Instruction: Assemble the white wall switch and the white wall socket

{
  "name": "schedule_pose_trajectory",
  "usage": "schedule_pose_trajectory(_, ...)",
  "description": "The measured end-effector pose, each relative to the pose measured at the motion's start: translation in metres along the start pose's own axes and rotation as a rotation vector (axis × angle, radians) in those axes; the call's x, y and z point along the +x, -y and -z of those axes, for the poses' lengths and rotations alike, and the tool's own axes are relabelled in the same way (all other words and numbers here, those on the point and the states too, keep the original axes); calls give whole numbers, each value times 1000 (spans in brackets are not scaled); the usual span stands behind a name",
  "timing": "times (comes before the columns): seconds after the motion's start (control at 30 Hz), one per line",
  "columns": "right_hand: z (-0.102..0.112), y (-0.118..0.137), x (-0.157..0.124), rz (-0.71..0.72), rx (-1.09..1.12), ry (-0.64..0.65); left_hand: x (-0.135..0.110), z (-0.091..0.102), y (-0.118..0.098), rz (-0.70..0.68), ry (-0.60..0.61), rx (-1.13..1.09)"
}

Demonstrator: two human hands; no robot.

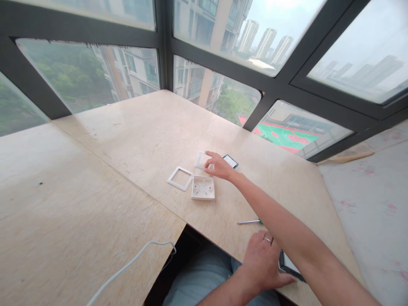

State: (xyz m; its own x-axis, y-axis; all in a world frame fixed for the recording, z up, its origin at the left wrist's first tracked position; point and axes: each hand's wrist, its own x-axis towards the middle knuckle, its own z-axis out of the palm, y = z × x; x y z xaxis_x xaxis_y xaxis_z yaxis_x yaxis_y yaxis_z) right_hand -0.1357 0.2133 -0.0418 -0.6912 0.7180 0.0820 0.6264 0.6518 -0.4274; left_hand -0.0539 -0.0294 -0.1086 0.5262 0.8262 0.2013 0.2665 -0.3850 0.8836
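Observation:
My right hand (219,165) reaches over the table, its thumb and fingertips on the edges of a white square frame (199,160). Just behind this hand lies a dark-edged panel with a white face (230,161). Nearer to me stands a shallow white plastic box (203,188), its open side up. A second white square frame (172,182) lies to its left. My left hand (262,260), with a ring, rests by the table's front edge, thumb apart from the fingers. Under my right forearm are a screwdriver (248,222), its green handle mostly hidden, and another dark-edged panel (290,267).
A white cable (127,262) runs over the left part of the tabletop (95,195) to the notch in front of my lap. Windows with dark frames (165,46) close off the back. A flowered wall (369,204) stands at the right.

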Motion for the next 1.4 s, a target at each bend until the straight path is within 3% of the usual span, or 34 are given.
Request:
schedule_pose_trajectory(0.13,21,-2,-28,7,44,-79,1,1,-2,39,-16,28)
schedule_pose_trajectory(0.27,42,-8,-73,-4,74,-149,-1,2,-4,45,-29,56)
schedule_pose_trajectory(0.6,68,-22,-228,-139,243,-386,-1,12,-11,51,-23,87)
schedule_pose_trajectory(0.73,79,-20,-293,-187,202,-385,1,20,-17,33,-25,120)
schedule_pose_trajectory(0.93,88,-12,-367,-211,-2,-264,1,20,-15,33,-43,152)
schedule_pose_trajectory(1.1,82,-6,-391,-179,-55,-185,-1,18,-11,37,-35,207)
schedule_pose_trajectory(1.4,69,-4,-379,-65,-19,-121,-1,18,-8,30,-19,220)
